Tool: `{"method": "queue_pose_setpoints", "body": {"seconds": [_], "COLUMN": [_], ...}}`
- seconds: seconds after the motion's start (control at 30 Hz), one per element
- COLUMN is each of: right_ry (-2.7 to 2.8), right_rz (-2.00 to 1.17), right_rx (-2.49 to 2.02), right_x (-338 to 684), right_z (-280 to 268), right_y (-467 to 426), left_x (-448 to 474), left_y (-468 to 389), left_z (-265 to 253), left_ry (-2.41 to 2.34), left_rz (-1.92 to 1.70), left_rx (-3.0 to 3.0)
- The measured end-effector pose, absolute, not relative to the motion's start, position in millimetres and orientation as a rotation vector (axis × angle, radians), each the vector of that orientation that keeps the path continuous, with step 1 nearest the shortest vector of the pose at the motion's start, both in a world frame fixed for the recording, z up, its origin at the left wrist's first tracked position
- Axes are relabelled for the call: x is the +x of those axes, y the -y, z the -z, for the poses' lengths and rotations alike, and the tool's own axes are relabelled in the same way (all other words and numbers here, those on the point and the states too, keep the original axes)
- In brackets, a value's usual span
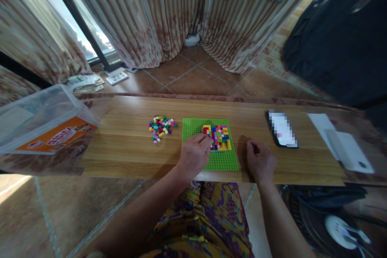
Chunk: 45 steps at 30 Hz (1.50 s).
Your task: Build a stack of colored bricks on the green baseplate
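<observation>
On the wooden table lies a green baseplate (222, 164) with a block of many-coloured toy bricks (220, 137) built up on its right part. My left hand (196, 153) is over the left side of that block, thumb and fingers pinched together at its edge. Whatever they hold, if anything, is hidden from view. To the right of the baseplate my right hand (261, 160) rests on the table, its fingers curled in a loose fist. A pile of small loose bricks (161, 127) lies on the table to the left of the baseplate.
A clear plastic box (45, 117) with an orange label stands at the table's left end. At the right lie a phone (282, 129) and white flat items (347, 151). The table (127, 157) has its near edge close to my lap. Curtains hang behind.
</observation>
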State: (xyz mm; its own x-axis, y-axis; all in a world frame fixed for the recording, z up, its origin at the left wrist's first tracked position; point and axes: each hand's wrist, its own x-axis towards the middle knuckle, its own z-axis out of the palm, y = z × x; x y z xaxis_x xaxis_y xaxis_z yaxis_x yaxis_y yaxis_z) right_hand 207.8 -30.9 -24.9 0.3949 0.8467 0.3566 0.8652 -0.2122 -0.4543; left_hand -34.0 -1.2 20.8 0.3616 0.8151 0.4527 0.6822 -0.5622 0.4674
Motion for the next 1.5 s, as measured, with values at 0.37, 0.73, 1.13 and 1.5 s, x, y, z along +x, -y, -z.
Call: {"method": "queue_pose_setpoints", "body": {"seconds": [0.37, 0.73, 1.13, 1.5], "right_ry": [1.438, 1.453, 1.444, 1.444], "right_rz": [0.038, 0.043, 0.04, 0.065], "right_rx": [-2.081, -2.065, -2.065, -2.07], "right_x": [206.9, 205.0, 207.3, 205.9], "right_z": [25.0, 21.4, 25.4, 24.5], "right_y": [30.1, 30.9, 30.3, 30.8], "left_x": [-34.9, -35.3, -37.5, -85.5], "left_y": [4.8, 8.6, 13.3, 15.4], "left_z": [-19.7, -23.8, -28.8, -17.7], "left_ry": [-1.325, -1.354, -1.348, -1.51], "left_rz": [-0.96, -0.873, -0.847, -1.02], "left_rx": [2.491, 2.548, 2.492, 2.184]}}
